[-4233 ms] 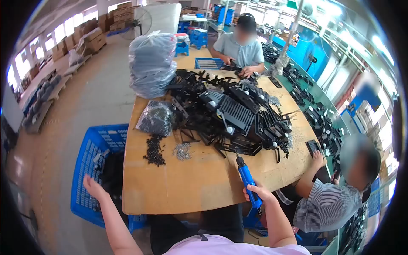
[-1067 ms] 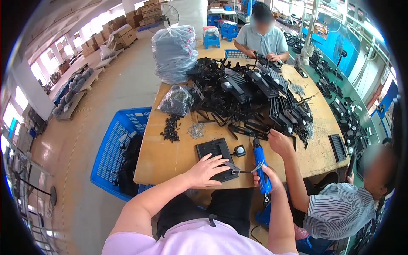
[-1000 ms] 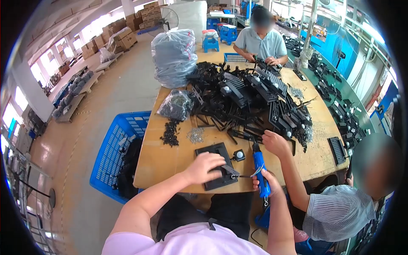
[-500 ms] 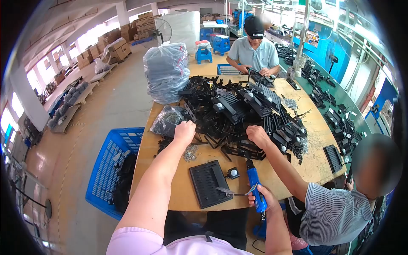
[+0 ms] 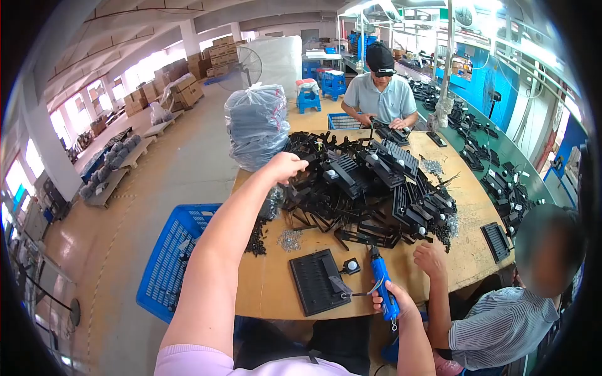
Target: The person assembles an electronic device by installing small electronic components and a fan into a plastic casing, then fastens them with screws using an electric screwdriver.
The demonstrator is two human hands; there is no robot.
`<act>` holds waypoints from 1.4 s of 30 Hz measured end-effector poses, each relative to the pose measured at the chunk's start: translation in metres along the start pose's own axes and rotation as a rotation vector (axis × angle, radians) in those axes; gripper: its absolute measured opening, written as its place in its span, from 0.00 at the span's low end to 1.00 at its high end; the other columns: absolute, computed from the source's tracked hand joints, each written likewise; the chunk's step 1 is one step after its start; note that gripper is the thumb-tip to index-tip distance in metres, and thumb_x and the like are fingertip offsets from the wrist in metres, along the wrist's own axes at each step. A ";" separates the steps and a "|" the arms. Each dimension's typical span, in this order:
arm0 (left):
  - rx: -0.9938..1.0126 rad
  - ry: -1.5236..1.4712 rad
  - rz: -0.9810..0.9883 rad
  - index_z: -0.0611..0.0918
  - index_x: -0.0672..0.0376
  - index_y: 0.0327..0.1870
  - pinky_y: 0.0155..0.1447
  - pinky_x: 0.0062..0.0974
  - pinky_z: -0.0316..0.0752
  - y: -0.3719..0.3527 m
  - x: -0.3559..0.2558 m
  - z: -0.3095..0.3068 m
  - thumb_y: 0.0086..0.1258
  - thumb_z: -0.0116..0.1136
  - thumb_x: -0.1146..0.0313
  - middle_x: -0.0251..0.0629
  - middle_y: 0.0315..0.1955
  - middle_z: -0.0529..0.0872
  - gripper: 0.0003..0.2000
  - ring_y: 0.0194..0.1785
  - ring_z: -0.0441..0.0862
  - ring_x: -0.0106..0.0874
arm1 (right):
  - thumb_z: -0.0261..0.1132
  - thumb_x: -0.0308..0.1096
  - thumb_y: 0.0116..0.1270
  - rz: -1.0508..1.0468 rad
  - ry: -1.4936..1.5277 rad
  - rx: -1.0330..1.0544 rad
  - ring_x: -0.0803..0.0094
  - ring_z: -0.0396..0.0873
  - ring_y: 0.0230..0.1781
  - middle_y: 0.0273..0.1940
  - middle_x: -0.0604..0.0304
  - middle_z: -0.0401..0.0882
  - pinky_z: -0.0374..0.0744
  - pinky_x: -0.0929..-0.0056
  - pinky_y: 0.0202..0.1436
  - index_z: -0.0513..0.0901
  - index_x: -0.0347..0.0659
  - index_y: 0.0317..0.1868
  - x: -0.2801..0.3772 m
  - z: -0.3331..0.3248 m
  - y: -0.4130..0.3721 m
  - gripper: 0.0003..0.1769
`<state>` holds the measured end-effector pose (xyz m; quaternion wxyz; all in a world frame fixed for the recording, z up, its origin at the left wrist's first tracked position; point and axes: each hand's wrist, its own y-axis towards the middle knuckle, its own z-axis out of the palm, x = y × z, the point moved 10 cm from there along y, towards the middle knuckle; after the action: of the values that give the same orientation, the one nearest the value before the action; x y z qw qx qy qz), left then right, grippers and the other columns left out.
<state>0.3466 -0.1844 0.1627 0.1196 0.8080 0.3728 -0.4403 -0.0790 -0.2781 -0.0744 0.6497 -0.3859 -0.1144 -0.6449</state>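
My left hand (image 5: pixel 288 168) reaches over the upper left edge of the heap of black metal brackets (image 5: pixel 313 188), fingers pinched together; what they hold, if anything, is hidden. In my right hand (image 5: pixel 399 299) is a blue electric screwdriver (image 5: pixel 383 282), its bit pointing away from me toward the heap. Left of the screwdriver, a black ribbed floodlight housing (image 5: pixel 316 285) lies flat at the table's near edge. A small sensor with a white dome (image 5: pixel 350 266) sits at its upper right side, and loose wires (image 5: pixel 362 292) run from the housing toward my right hand.
Small screws (image 5: pixel 291 240) lie in a pile on the wooden table (image 5: pixel 266 294). Plastic-wrapped parts (image 5: pixel 256 128) stand at the far left, above a blue crate (image 5: pixel 164 266). One person (image 5: pixel 380 94) works opposite; another person's hand (image 5: pixel 431 258) rests at the right edge.
My left hand has moved farther out, up to the heap's upper left edge. The neighbour's hand has drawn back from the heap toward the right table edge. My right hand still holds the screwdriver.
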 end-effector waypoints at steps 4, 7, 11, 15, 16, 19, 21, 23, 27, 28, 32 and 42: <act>-0.009 0.346 0.055 0.88 0.56 0.40 0.32 0.29 0.77 -0.038 -0.023 -0.002 0.71 0.64 0.50 0.32 0.23 0.83 0.17 0.29 0.80 0.22 | 0.69 0.52 0.70 -0.009 -0.020 -0.033 0.66 0.80 0.33 0.40 0.55 0.80 0.82 0.63 0.34 0.75 0.39 0.55 0.000 -0.002 -0.001 0.27; -0.152 0.587 0.194 0.88 0.54 0.41 0.41 0.40 0.80 -0.122 -0.040 0.026 0.68 0.63 0.51 0.43 0.30 0.89 0.15 0.36 0.88 0.42 | 0.69 0.52 0.70 0.000 -0.011 -0.032 0.68 0.80 0.33 0.40 0.55 0.81 0.83 0.62 0.35 0.76 0.38 0.52 -0.004 -0.010 0.003 0.26; -0.397 0.556 0.568 0.87 0.55 0.35 0.38 0.44 0.77 -0.237 -0.013 0.092 0.66 0.68 0.58 0.43 0.29 0.88 0.10 0.33 0.84 0.46 | 0.70 0.53 0.70 -0.006 -0.004 -0.045 0.70 0.80 0.33 0.40 0.56 0.81 0.83 0.64 0.34 0.76 0.38 0.54 -0.006 -0.013 0.003 0.27; -0.431 0.435 0.621 0.88 0.55 0.40 0.35 0.39 0.75 -0.323 0.029 0.151 0.62 0.71 0.65 0.38 0.24 0.84 0.08 0.28 0.80 0.41 | 0.69 0.50 0.71 -0.023 -0.004 -0.062 0.72 0.78 0.31 0.40 0.56 0.80 0.81 0.69 0.34 0.76 0.40 0.57 -0.002 -0.003 0.001 0.26; -0.420 0.407 0.599 0.88 0.55 0.41 0.34 0.39 0.74 -0.332 0.041 0.162 0.62 0.71 0.66 0.37 0.23 0.83 0.09 0.28 0.79 0.40 | 0.69 0.50 0.72 -0.032 0.014 -0.034 0.72 0.78 0.31 0.40 0.56 0.80 0.81 0.69 0.35 0.75 0.40 0.59 0.000 -0.001 0.001 0.26; -0.426 0.428 0.616 0.89 0.55 0.42 0.34 0.37 0.72 -0.345 0.060 0.186 0.61 0.72 0.66 0.36 0.22 0.80 0.09 0.28 0.77 0.38 | 0.67 0.49 0.73 -0.020 0.043 -0.027 0.73 0.77 0.31 0.39 0.56 0.80 0.80 0.70 0.35 0.75 0.39 0.60 0.000 -0.001 -0.002 0.26; -0.406 0.445 0.619 0.89 0.55 0.42 0.36 0.36 0.72 -0.343 0.068 0.192 0.60 0.72 0.67 0.35 0.24 0.80 0.10 0.29 0.78 0.38 | 0.66 0.48 0.74 -0.023 0.034 -0.011 0.73 0.77 0.30 0.39 0.55 0.80 0.80 0.70 0.34 0.75 0.38 0.60 0.002 0.006 0.000 0.25; -0.383 0.445 0.655 0.89 0.54 0.42 0.38 0.36 0.72 -0.339 0.070 0.197 0.60 0.72 0.67 0.35 0.25 0.81 0.10 0.31 0.78 0.38 | 0.66 0.48 0.74 -0.029 0.041 -0.024 0.72 0.77 0.30 0.39 0.55 0.80 0.80 0.70 0.34 0.75 0.38 0.59 0.002 0.004 -0.001 0.24; -0.356 0.402 0.694 0.86 0.56 0.37 0.42 0.37 0.73 -0.331 0.073 0.201 0.60 0.71 0.67 0.36 0.28 0.80 0.07 0.34 0.78 0.38 | 0.66 0.48 0.75 -0.025 0.090 -0.060 0.72 0.78 0.31 0.40 0.53 0.79 0.81 0.69 0.34 0.74 0.37 0.56 -0.001 -0.006 0.001 0.23; -0.355 0.391 0.701 0.85 0.56 0.35 0.42 0.37 0.73 -0.331 0.074 0.201 0.60 0.71 0.67 0.36 0.27 0.79 0.07 0.35 0.78 0.38 | 0.66 0.48 0.75 -0.022 0.103 -0.068 0.72 0.78 0.31 0.40 0.53 0.79 0.81 0.69 0.34 0.74 0.37 0.55 -0.002 -0.006 0.001 0.23; -0.386 0.375 0.684 0.82 0.57 0.30 0.43 0.37 0.73 -0.334 0.076 0.194 0.60 0.71 0.67 0.36 0.28 0.79 0.08 0.35 0.77 0.39 | 0.65 0.49 0.75 -0.004 0.121 -0.030 0.72 0.77 0.31 0.40 0.53 0.79 0.81 0.69 0.34 0.74 0.37 0.55 -0.004 -0.004 0.002 0.23; -0.290 0.344 0.770 0.82 0.59 0.37 0.49 0.38 0.76 -0.323 0.085 0.196 0.58 0.72 0.70 0.41 0.38 0.81 0.10 0.42 0.79 0.42 | 0.67 0.51 0.73 -0.022 0.053 -0.032 0.73 0.77 0.31 0.40 0.55 0.79 0.80 0.70 0.34 0.74 0.38 0.61 0.001 0.003 -0.002 0.28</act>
<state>0.0245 -0.0209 0.0239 0.3233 0.9243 0.1170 -0.1660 -0.0793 -0.2767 -0.0705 0.6391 -0.3778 -0.0909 -0.6637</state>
